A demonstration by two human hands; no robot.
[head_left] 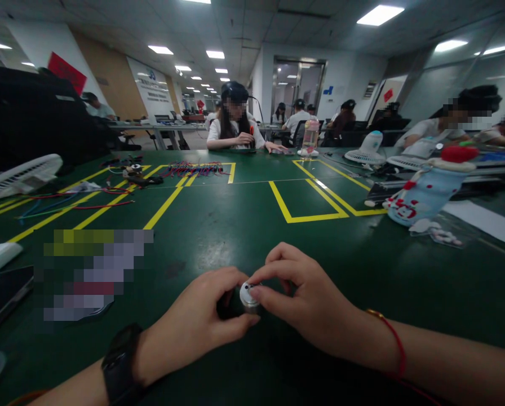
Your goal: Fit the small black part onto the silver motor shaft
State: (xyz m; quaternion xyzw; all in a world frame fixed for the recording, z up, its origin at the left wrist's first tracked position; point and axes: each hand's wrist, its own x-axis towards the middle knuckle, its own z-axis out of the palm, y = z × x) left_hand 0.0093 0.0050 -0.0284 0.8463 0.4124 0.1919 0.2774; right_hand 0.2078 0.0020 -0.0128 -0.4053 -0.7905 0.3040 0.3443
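Note:
A small silver metal cylinder with a pale round top and dark holes in it stands on the green table between my hands. My left hand curls round its left side, fingers behind and thumb in front. From the right, my right hand brings thumb and index finger together in a pinch at the cylinder's top. Whatever sits between those two fingertips is too small or hidden to make out. The cylinder's lower part is in shadow.
Left of my hands lies a blurred plastic packet. Farther off are loose wires and a bundle of leads. At right stand a blue bottle and a small bag. A person sits opposite.

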